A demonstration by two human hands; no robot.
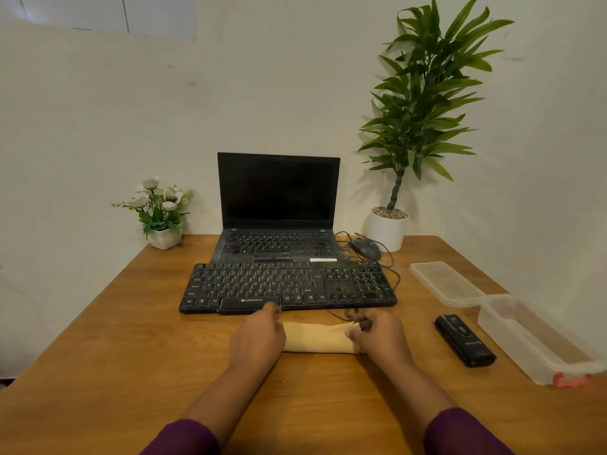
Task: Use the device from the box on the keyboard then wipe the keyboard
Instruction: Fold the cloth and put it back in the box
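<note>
My left hand (258, 336) and right hand (377, 333) each pinch an end of the folded yellow cloth (317, 338) on the counter (98, 339), just short of the keyboard (285, 285), ready, I judge, for wiping. Right of my right hand lies the black device (464, 339). Beyond it, the clear box (525, 339) seems nearly empty, something pink at its near end, its lid (445, 282) off beside it.

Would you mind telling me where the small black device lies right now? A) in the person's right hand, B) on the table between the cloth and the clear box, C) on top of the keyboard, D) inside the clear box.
B: the black device lies on the bare table, right of the cloth and left of the clear box, with no hand on it.
</note>
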